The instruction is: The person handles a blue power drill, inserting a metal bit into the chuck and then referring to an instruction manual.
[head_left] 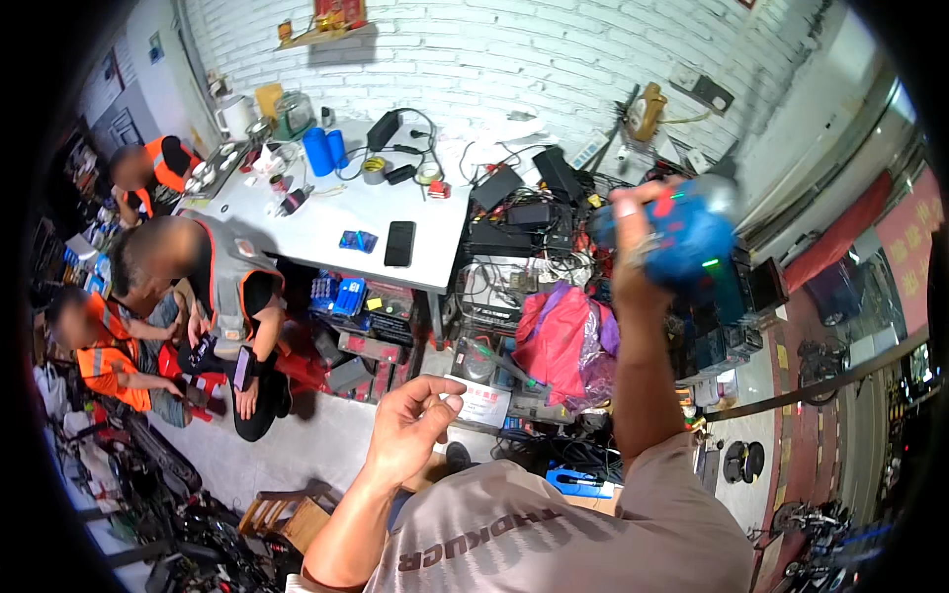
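Observation:
Raised at the right, my right hand (pixel 633 232) is closed round a bulky blue object (pixel 687 237) with red marks and small green spots of light. Motion smears it, so its exact kind is unclear. My left hand (pixel 410 420) hovers in front of my body, fingers loosely curled, with thumb and forefinger a little apart and nothing visible between them. Beyond it lies a bright pink and purple bag or cloth (pixel 559 341) on a cluttered rack. A black phone (pixel 399 243) lies on the white table (pixel 326 232), beside small blue packs (pixel 358 241).
Cables and black adapters (pixel 509 212) crowd the bench at the wall. Blue cylinders (pixel 318 152) and tape rolls (pixel 374 170) stand on the table. Three people in vests sit at the left, the nearest in a grey vest (pixel 232 267). Boxed goods (pixel 371 306) fill the space under the table.

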